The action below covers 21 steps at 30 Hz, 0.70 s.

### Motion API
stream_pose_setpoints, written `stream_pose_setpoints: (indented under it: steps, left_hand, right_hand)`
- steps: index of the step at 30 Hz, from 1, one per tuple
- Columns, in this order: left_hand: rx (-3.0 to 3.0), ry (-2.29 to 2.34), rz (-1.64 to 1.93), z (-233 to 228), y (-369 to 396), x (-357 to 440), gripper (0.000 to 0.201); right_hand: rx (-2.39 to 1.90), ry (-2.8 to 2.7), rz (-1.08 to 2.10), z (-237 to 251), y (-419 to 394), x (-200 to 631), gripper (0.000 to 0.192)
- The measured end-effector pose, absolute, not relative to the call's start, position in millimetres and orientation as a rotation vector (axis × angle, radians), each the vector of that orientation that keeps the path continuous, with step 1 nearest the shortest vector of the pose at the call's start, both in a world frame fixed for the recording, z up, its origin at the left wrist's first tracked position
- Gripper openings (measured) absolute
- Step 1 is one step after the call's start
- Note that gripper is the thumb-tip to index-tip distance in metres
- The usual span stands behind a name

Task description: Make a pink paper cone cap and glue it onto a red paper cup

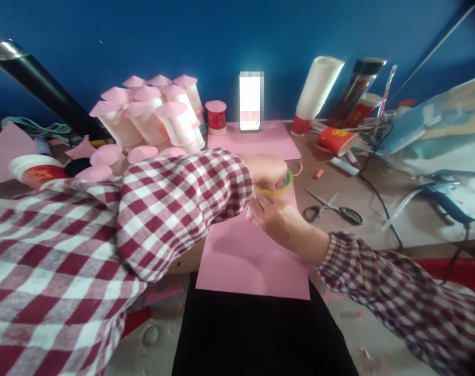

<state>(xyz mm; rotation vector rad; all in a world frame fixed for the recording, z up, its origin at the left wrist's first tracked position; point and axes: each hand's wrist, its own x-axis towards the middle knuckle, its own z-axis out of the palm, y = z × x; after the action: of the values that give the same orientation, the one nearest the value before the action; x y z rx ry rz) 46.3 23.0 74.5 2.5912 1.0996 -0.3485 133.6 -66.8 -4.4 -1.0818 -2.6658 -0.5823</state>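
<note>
Left hand (266, 169) grip closed on tape roll (281, 184); right hand (278, 216) just below, fingers pinched at roll's edge, over pink paper (253, 261).

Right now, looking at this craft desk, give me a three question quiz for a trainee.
1. True or false: the left hand grips the tape roll.
2. Which lies right of the pink sheet: A glue gun, B scissors, C phone?
3. Fill in: the paper cups behind the left sleeve have ____ paper tops.

Key: 1 true. 2 B; the scissors lie open and apart from both hands. 3 pink. The right hand holds a small pink piece at the roll.
</note>
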Motion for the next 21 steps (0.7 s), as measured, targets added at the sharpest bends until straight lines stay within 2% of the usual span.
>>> stream_pose_setpoints:
  steps: [6, 16, 21]
  left_hand:
    - [2.625, 1.087, -0.472, 74.1, 22.6, 45.5, 0.035]
    - [2.597, 1.084, -0.460, 69.5, 25.5, 42.6, 0.032]
    - [2.627, 1.075, -0.439, 69.0, 25.5, 42.4, 0.029]
  right_hand:
    - [-1.099, -2.675, -0.655, -10.1, -59.4, 135.4, 0.028]
    - [-1.150, -2.655, -0.536, -14.9, -53.3, 134.8, 0.030]
    - [-1.149, -2.651, -0.396, -12.9, -56.3, 137.3, 0.022]
